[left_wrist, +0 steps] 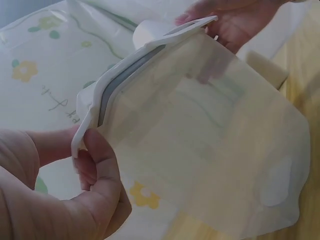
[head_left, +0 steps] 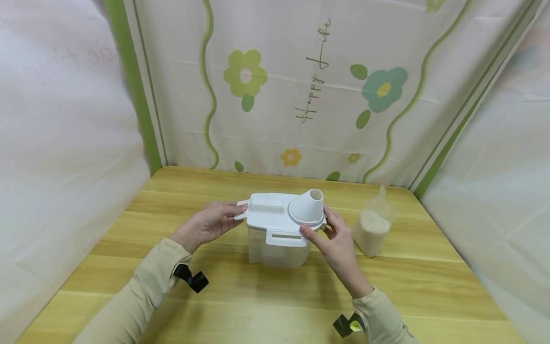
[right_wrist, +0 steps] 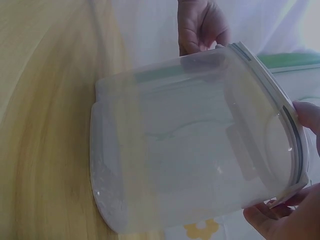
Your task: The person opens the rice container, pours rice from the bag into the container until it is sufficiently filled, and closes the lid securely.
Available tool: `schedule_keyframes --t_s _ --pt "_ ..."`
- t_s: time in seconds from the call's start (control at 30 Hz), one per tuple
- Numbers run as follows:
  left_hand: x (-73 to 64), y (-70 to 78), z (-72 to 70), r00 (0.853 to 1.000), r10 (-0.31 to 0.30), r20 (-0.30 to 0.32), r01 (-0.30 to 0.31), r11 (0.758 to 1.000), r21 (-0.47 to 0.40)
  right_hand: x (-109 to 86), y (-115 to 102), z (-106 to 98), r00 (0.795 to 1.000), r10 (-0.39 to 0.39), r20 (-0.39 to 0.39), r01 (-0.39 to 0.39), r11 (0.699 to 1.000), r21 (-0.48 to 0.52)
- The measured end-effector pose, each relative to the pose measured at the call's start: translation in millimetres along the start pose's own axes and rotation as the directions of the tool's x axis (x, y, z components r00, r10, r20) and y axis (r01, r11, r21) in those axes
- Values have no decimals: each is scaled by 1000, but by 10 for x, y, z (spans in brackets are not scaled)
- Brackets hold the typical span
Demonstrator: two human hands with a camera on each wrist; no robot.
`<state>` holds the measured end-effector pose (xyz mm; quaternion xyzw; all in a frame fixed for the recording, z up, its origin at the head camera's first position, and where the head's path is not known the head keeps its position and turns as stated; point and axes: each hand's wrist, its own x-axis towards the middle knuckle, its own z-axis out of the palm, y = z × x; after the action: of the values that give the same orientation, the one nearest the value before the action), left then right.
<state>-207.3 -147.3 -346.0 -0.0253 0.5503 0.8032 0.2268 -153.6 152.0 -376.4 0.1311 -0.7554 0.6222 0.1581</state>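
Left grip (head_left: pixel 210 223) pinches the lid's (head_left: pixel 275 220) tab (head_left: pixel 241 217); right grip (head_left: pixel 337 240) holds its spouted end (head_left: pixel 306 208); the container (head_left: pixel 279 257) stretches lengthwise between them.

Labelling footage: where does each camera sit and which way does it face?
Head: on the head, facing forward and down at the translucent container; left hand, right hand and sleeves show.
Left wrist: on that wrist, facing the container; left hand near, right hand beyond.
Right wrist: on that wrist, facing the container; right hand near, left beyond.
Both wrist views show container and hands.
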Motion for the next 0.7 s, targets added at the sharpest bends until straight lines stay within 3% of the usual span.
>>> schedule_keyframes --t_s 0.2,0.33,0.43,0.53,0.7 --pt "-70 -15 61 990 133 -48 -126 984 130 -3 6 11 1000 -5 -1 5 1000 1" --pt "-117 -32 94 973 216 -76 -186 939 290 -7 8 7 1000 3 4 -3 1000 -6" --pt "-158 -23 130 953 291 -85 -217 851 478 -7 -10 2 1000 7 7 -7 1000 -8" --pt "-205 2 158 927 374 -34 -271 729 628 0 -27 -2 1000 8 12 -8 1000 -8" --pt "-236 29 202 892 436 120 -380 580 721 6 -44 -15 1000 14 23 -14 1000 -13"
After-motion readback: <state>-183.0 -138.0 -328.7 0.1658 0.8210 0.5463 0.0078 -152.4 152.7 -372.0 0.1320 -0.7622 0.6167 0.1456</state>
